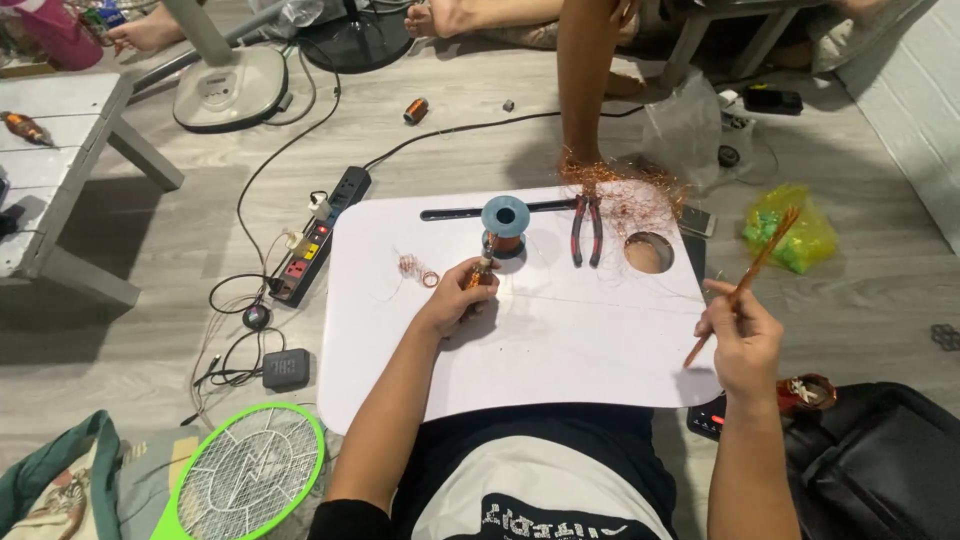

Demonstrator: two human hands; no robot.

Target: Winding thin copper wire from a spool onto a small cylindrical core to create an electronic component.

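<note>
Left hand (455, 305) grips small copper coil (482, 272) upright on white lap table (560, 350) | right hand (742, 335) pinches thin stick (745, 282) off table edge | I keep coil vertical, wire taut | blue spool (505, 225), pliers (586, 230) just behind

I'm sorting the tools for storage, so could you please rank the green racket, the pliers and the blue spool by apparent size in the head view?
1. Green racket, though nearest the camera.
2. Pliers.
3. Blue spool.
</note>
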